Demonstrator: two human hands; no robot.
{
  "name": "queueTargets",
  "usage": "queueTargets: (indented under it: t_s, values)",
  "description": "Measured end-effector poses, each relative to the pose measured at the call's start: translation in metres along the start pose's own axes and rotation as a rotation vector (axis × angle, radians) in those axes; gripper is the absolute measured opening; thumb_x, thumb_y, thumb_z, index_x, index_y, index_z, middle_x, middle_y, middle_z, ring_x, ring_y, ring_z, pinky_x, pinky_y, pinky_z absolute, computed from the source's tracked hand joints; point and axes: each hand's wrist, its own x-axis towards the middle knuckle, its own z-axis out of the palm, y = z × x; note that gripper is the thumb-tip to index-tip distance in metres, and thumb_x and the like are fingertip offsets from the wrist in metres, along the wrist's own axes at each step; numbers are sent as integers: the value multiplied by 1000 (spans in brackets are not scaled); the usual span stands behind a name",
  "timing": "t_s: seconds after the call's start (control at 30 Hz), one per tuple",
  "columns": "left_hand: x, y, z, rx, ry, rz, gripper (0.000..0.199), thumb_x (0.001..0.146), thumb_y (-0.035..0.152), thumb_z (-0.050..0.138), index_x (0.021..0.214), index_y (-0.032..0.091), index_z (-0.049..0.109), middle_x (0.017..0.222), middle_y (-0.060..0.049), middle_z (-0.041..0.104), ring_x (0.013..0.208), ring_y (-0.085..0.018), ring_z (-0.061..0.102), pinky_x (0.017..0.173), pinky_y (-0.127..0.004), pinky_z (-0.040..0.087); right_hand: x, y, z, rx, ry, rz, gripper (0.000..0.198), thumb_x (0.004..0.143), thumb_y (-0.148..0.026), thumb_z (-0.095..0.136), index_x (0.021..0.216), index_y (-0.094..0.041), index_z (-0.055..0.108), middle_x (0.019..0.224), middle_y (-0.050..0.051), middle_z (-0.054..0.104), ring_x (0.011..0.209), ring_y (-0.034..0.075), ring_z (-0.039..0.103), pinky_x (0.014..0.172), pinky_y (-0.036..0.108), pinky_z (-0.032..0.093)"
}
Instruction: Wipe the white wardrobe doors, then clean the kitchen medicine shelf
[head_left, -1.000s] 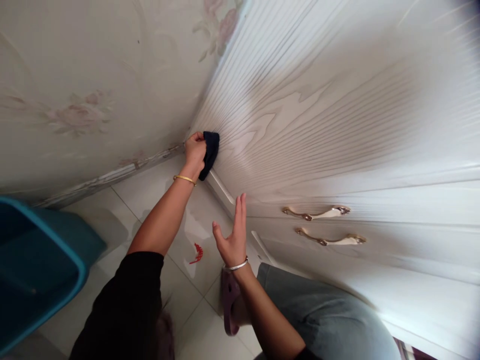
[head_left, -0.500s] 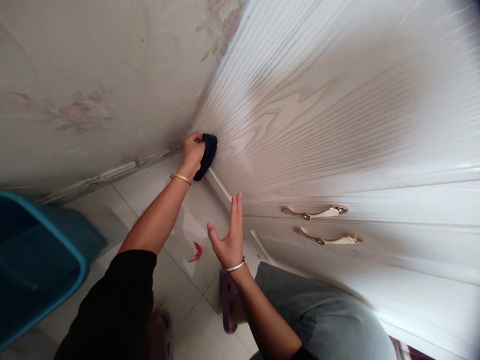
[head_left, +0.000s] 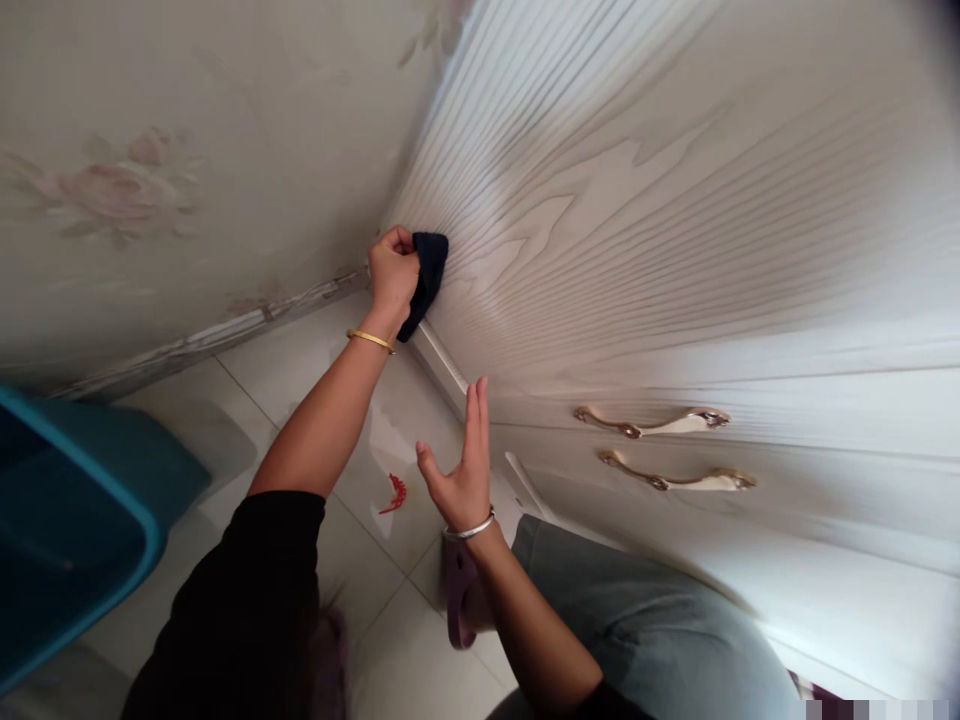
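Note:
My left hand [head_left: 394,275], with a gold bangle at its wrist, is closed on a dark navy cloth [head_left: 427,280]. The cloth lies against the lower part of a white wood-grain cabinet door [head_left: 570,240], close to the corner where the cabinet meets the wall. Lower and to the right, my right hand [head_left: 463,475] wears a silver bangle. Its thumb is spread away from its straight fingers, and nothing is in it. The fingertips are near the cabinet's base; whether they touch it I cannot tell.
A teal bin [head_left: 142,500] stands at the left. On the tiled floor [head_left: 352,525] lies a red comb-like piece [head_left: 394,494]. Two ornate handles, an upper one [head_left: 652,424] and a lower one [head_left: 679,472], stick out from the cabinet. Floral wallpaper [head_left: 247,170] covers the wall.
My left hand and the cloth have shifted slightly up and right in the picture, still at the cabinet's corner. The view has moved a little. My right hand keeps its open pose.

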Motion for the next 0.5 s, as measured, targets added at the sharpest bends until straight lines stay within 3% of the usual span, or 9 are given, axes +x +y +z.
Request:
queueTargets:
  t_s: [0.5]
  values:
    - [-1,6,3,133,19,137,37,73,12,81,59,19,48,59,7,42,59,-9,42,58,-21,34,-1,-3,0,1,-18,-9,94,91,-30,63,168,-28,8,176,10,9,164,27,15,130,57,28]
